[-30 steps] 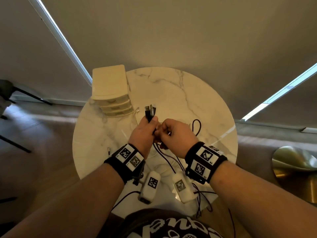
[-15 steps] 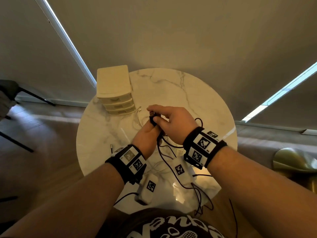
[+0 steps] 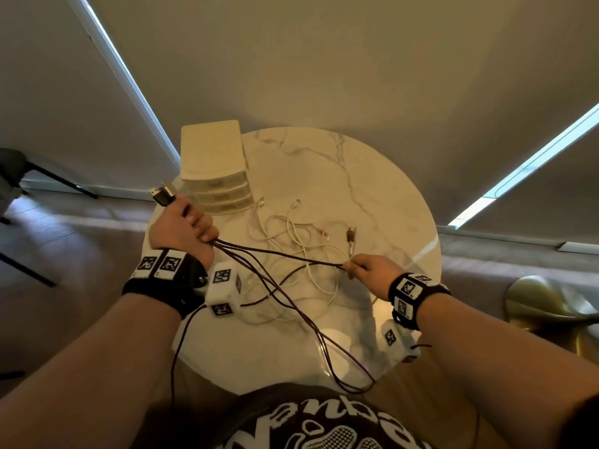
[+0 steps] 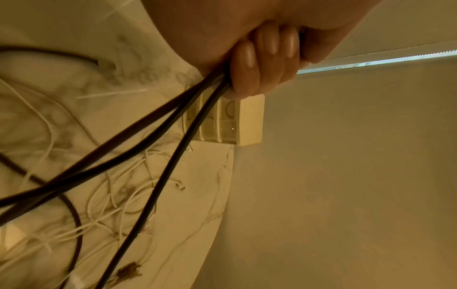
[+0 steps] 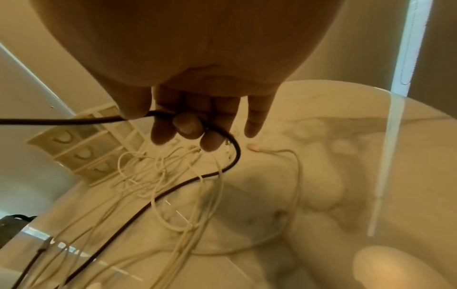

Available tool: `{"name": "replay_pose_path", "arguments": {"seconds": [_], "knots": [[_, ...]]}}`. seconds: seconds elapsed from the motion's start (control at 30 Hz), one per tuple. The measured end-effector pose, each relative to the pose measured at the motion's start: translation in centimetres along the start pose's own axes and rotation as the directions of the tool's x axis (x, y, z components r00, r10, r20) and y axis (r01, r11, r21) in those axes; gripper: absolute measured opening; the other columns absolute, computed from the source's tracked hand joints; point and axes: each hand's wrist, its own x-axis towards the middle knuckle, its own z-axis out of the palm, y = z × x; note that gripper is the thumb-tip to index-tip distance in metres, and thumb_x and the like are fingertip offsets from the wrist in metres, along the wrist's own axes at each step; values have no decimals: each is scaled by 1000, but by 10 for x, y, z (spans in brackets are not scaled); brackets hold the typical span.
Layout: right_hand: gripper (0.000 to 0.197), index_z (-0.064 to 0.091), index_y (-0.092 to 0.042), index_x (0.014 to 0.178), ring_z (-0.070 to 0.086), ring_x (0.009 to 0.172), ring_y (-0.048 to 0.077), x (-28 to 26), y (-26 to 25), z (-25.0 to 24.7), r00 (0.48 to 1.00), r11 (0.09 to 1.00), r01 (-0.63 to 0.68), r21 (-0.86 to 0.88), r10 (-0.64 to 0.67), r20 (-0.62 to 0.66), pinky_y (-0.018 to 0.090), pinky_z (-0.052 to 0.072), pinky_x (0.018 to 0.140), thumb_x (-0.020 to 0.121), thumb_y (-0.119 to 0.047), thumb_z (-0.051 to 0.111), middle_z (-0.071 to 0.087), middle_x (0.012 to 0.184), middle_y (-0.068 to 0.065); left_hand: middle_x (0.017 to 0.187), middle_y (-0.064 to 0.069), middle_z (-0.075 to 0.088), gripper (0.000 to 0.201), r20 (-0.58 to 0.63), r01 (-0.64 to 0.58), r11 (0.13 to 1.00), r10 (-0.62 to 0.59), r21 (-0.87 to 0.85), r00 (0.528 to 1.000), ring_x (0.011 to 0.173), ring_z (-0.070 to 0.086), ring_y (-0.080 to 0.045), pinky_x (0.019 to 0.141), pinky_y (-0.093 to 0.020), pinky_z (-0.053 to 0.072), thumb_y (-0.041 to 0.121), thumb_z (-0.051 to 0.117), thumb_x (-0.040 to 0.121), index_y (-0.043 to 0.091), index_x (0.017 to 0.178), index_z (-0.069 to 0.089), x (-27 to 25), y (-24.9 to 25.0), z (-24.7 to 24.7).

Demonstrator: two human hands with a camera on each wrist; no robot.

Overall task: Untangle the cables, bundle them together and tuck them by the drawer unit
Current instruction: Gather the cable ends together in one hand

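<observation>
The left hand [image 3: 181, 230] was fisted round the gathered dark cables [image 3: 275, 254], plug ends protruding above the fist, apparently to anchor the bundle; the right hand [image 3: 369, 270] pinched one dark strand, drawing it taut sideways; white cables [image 3: 301, 234] lay tangled on the table [image 3: 372, 189] near the drawer unit [image 3: 214, 163].

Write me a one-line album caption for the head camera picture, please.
Left hand grips dark cables, right hand pulls one taut above white cables by the drawer unit.
</observation>
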Motion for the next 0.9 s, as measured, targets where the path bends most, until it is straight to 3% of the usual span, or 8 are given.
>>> {"name": "replay_pose_path", "arguments": {"seconds": [0.17, 0.27, 0.37, 0.47, 0.6, 0.73, 0.8, 0.9], "knots": [[37, 67, -21, 88, 59, 73, 20, 1, -38, -20, 974, 991, 113, 71, -96, -204, 35, 48, 70, 103, -51, 51, 62, 74, 0, 57, 8, 33, 19, 177, -69, 908, -6, 414, 984, 43, 25, -9, 40, -22, 20, 23, 61, 98, 23, 80, 54, -18, -16, 8], [37, 68, -23, 81, 52, 57, 2, -8, -97, -58, 914, 953, 284, 110, -234, -331, 29, 42, 61, 103, -49, 53, 57, 57, -11, 61, 5, 42, 25, 478, -306, 717, -43, 626, 877, 48, 35, -14, 46, -26, 31, 40, 72, 88, 26, 109, 71, -39, -31, 25], [39, 68, -22, 74, 47, 52, 1, -26, -142, -85, 828, 858, 460, 229, -322, -459, 21, 37, 56, 104, -42, 54, 52, 51, -18, 54, 7, 41, 33, 618, -447, 639, -58, 626, 784, 45, 35, -16, 46, -26, 32, 46, 76, 85, 25, 111, 73, -53, -35, 45], [37, 69, -19, 78, 47, 57, 8, -29, -146, -83, 800, 794, 522, 311, -328, -503, 30, 40, 59, 103, -41, 54, 51, 58, -10, 52, 7, 38, 25, 596, -377, 748, -31, 546, 802, 43, 32, -13, 44, -25, 29, 37, 68, 94, 14, 87, 62, -59, -36, 56], [27, 66, -23, 88, 61, 72, 20, -4, -91, -45, 928, 901, 318, 295, -232, -292, 38, 52, 75, 105, -37, 51, 65, 74, -4, 57, 7, 35, 27, 469, -207, 925, 35, 320, 882, 41, 27, -6, 37, -21, 22, 27, 53, 106, 18, 81, 49, -55, -23, 61], [18, 65, -25, 97, 65, 93, 23, 9, -52, -24, 983, 994, 106, 24, -101, -154, 34, 47, 77, 106, -30, 49, 68, 92, -5, 57, 5, 31, 30, 413, -218, 928, 79, 303, 907, 42, 24, -7, 41, -25, 16, 27, 50, 108, 18, 80, 49, -47, -18, 53], [19, 69, -24, 100, 67, 91, 20, 12, -60, -41, 952, 987, 130, 96, -98, -290, 34, 49, 80, 105, -27, 51, 71, 93, -6, 55, 5, 30, 31, 410, -229, 913, 76, 337, 909, 41, 23, -8, 41, -23, 16, 26, 50, 108, 17, 79, 49, -47, -23, 48], [18, 70, -26, 105, 72, 91, 11, 5, -92, -84, 811, 851, 389, 352, -135, -569, 36, 58, 88, 104, -25, 52, 75, 97, -8, 54, 6, 30, 31, 387, -201, 915, 53, 351, 920, 40, 23, -7, 38, -21, 18, 26, 51, 108, 16, 78, 50, -46, -31, 47]]}}
